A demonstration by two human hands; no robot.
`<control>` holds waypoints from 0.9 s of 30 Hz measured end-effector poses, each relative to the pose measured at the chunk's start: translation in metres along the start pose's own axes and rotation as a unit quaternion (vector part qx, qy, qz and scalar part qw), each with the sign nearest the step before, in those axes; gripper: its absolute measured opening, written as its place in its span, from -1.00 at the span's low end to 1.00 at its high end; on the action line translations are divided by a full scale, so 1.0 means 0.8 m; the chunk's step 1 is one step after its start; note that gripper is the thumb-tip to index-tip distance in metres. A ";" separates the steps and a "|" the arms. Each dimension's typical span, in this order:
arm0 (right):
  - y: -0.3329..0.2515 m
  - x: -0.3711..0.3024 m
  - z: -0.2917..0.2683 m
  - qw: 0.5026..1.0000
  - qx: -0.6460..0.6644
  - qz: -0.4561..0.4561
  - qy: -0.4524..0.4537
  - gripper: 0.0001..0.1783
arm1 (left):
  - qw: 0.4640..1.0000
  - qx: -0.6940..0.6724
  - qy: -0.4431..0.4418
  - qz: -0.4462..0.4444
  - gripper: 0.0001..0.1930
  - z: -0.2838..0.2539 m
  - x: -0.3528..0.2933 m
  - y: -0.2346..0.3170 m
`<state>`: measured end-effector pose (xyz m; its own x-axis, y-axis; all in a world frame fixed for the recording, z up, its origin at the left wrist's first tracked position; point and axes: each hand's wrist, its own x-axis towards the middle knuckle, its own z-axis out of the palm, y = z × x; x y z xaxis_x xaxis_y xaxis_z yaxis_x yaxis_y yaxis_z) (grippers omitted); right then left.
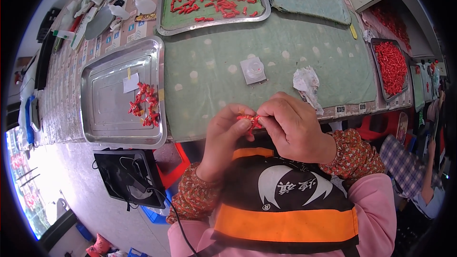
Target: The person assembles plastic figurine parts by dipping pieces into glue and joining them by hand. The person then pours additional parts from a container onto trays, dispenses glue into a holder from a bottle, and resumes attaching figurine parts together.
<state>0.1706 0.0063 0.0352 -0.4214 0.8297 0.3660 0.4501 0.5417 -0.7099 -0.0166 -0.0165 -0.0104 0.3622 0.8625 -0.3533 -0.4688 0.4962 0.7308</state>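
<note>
I see the small red piece (249, 120) pinched between left hand (223, 139) and right hand (294, 128) fingertips (both clamped on it), just off the bench's (285, 57) near edge.

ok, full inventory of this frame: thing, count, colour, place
small red pieces: a few, red, pinched between both hands
near steel tray: 1, silver, table left, holds a red cluster and a paper slip
far steel tray: 1, silver, green liner, scattered red pieces
right tray: 1, silver, heaped red pieces
clear plastic lid: 1, table centre
crumpled paper: 1, white
green mat: 1, tabletop
left hand, right hand: fingertips meet over the pieces
</note>
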 end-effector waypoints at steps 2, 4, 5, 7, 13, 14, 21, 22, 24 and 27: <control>0.001 -0.001 0.002 1.000 0.006 0.002 0.001 -0.77 | 1.000 0.001 0.001 -0.004 -0.83 -0.001 0.000 0.001; 0.002 -0.002 0.003 1.000 0.018 0.007 0.006 -0.77 | 1.000 0.003 0.002 -0.007 -0.83 -0.001 -0.001 0.001; 0.003 -0.002 0.004 1.000 0.018 0.007 0.006 -0.77 | 1.000 -0.001 0.001 -0.008 -0.83 -0.002 -0.001 0.001; 0.002 -0.003 0.006 0.999 0.027 0.013 0.013 -0.78 | 1.000 -0.005 -0.001 -0.010 -0.83 -0.003 -0.001 0.000; 0.001 -0.004 0.008 0.999 0.032 0.022 0.019 -0.78 | 1.000 -0.001 0.004 -0.004 -0.83 -0.002 0.000 -0.001; 0.002 -0.005 0.008 0.999 0.032 0.022 0.020 -0.78 | 1.000 -0.003 0.002 0.000 -0.83 -0.002 0.000 -0.001; 0.002 -0.005 0.010 0.999 0.038 0.022 0.024 -0.80 | 1.000 -0.011 -0.004 0.003 -0.84 -0.004 0.000 -0.002; 0.002 -0.005 0.011 0.999 0.037 0.022 0.024 -0.80 | 1.000 -0.011 -0.003 0.003 -0.84 -0.004 0.000 -0.002; 0.002 -0.004 0.011 0.999 0.035 0.021 0.025 -0.80 | 1.000 -0.012 0.000 0.003 -0.84 -0.003 0.000 -0.002; 0.002 -0.005 0.012 0.999 0.035 0.020 0.028 -0.80 | 1.000 -0.008 -0.003 0.005 -0.84 -0.002 0.000 -0.001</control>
<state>0.1655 0.0027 0.0267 -0.3592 0.8578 0.3677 0.4084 0.4988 -0.7645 -0.0179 -0.0168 -0.0119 0.3624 0.8672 -0.3415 -0.4853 0.4884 0.7253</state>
